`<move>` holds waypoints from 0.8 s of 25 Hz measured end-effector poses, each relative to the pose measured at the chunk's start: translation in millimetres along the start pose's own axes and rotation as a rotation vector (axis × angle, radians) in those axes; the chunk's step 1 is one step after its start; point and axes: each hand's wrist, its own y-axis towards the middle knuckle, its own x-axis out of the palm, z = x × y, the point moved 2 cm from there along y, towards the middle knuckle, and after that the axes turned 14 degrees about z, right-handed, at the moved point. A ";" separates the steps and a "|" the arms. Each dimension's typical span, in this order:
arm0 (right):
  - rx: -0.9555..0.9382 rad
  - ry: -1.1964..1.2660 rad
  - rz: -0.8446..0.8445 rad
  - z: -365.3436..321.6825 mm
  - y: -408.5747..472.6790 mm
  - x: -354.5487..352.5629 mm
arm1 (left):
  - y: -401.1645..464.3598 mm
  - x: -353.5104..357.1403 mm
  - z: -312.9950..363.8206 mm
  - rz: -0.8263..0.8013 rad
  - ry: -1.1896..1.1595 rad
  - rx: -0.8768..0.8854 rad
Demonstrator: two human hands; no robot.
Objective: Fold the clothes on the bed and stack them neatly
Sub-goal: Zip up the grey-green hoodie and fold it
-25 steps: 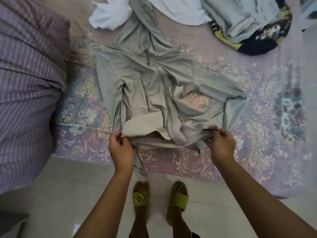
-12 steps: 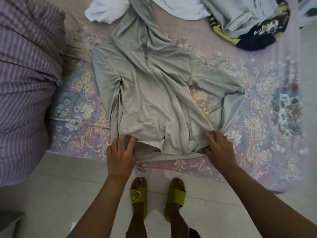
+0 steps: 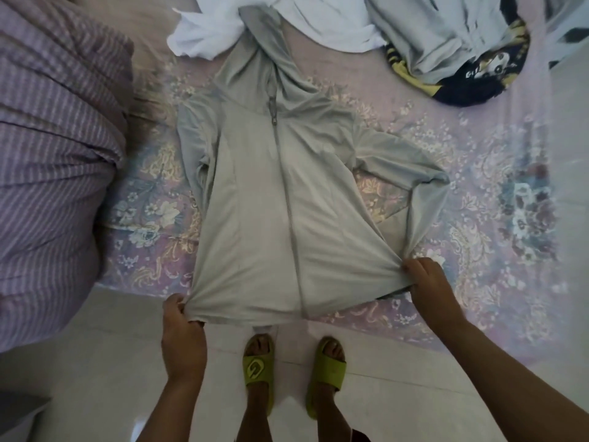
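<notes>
At the bed's near edge I see my left hand (image 3: 183,327) and right hand (image 3: 425,280) each pinching a bottom corner of the thin, smooth grey zip hoodie (image 3: 271,193), pulling its hem taut. It lies flat, front up, on the pink floral sheet (image 3: 478,173), hood toward a crumpled white garment (image 3: 204,36). A striped purple duvet (image 3: 54,138) bulges just left.
</notes>
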 end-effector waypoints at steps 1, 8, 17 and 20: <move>0.033 0.009 -0.019 3.0 1.3 0.0 | -0.8 -2.6 -6.9 -0.067 0.063 0.110; 0.017 -0.036 -0.230 15.2 -2.1 3.5 | 19.1 -2.9 -26.0 -0.380 0.503 0.534; 0.650 0.197 -0.022 24.7 39.1 1.2 | -11.8 56.3 89.3 -0.346 0.372 1.085; 1.010 0.400 0.031 27.7 57.9 10.5 | -44.5 118.4 130.5 -0.446 0.362 1.278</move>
